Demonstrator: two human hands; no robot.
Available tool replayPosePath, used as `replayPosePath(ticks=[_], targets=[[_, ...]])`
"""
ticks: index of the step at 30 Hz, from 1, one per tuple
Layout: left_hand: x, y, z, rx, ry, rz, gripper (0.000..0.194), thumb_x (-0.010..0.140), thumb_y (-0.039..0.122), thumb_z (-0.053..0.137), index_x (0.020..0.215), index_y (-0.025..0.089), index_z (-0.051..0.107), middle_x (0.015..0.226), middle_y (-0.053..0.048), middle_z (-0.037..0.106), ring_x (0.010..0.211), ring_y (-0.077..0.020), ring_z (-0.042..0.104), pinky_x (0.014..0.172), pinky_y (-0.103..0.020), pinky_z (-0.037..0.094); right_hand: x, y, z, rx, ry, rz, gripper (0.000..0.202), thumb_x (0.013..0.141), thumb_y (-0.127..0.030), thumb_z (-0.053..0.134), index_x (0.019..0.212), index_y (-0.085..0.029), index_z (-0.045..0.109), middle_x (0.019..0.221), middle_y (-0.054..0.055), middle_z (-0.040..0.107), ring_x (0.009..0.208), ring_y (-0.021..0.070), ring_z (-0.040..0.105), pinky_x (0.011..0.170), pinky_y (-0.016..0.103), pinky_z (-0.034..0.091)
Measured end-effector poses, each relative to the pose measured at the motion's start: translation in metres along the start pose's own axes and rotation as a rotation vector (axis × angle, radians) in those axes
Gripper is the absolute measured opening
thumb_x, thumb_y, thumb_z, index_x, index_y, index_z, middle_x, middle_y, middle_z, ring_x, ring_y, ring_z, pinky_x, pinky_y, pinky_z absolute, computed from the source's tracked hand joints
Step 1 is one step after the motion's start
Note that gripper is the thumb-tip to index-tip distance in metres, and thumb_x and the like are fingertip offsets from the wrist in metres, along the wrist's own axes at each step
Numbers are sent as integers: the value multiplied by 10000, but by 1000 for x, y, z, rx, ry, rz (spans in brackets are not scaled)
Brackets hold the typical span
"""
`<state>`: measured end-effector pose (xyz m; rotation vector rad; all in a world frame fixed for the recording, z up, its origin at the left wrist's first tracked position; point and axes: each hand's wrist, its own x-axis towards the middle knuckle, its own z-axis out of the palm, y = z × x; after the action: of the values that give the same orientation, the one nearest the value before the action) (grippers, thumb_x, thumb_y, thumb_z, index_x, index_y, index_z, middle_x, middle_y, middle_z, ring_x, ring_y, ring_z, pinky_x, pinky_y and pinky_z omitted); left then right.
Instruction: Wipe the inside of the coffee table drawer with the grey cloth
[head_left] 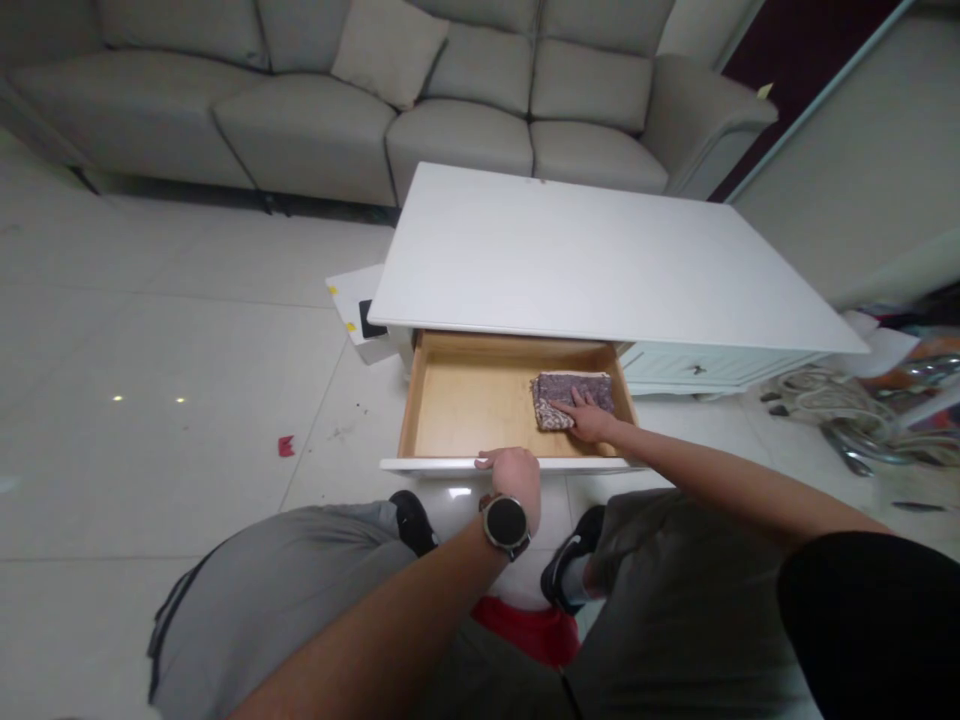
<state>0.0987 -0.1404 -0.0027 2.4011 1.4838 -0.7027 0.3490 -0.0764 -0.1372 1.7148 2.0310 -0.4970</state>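
A wooden drawer (472,405) with a white front is pulled out of the white coffee table (592,260). My left hand (514,470), with a watch on its wrist, is closed over the top edge of the drawer front. Inside the drawer, at its right end, lies a folded patterned cloth (555,388) in purple-grey and brownish white. My right hand (592,418) rests on top of this cloth with its fingers stretched out and apart.
A grey sofa (315,120) stands behind the table. Left of the table sits a white box (352,290) with a dark item on it. A small red piece (286,446) lies on the tiled floor. Coiled cords (817,405) and clutter lie at right. Something red (536,630) is beneath me.
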Motion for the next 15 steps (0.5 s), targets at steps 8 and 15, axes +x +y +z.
replayPosePath(ticks=[8,15], targets=[[2,-2,-1,48,-24,35,485,904,-41,401,1314,6,656,1219,-318,695,1155,-404,692,812,-487,608,49,30,-24,46,74,255,946,842,-333,644,1645,-422,152,1736,153,65,1555,481,124,1138,771,196],[-1,-6,1,43,-32,52,480,919,-30,398,1334,10,637,1235,-304,695,1165,-392,687,829,-468,585,75,-28,-34,197,47,279,811,928,-432,523,1640,-445,136,1748,84,-45,1562,482,-27,1157,765,146]])
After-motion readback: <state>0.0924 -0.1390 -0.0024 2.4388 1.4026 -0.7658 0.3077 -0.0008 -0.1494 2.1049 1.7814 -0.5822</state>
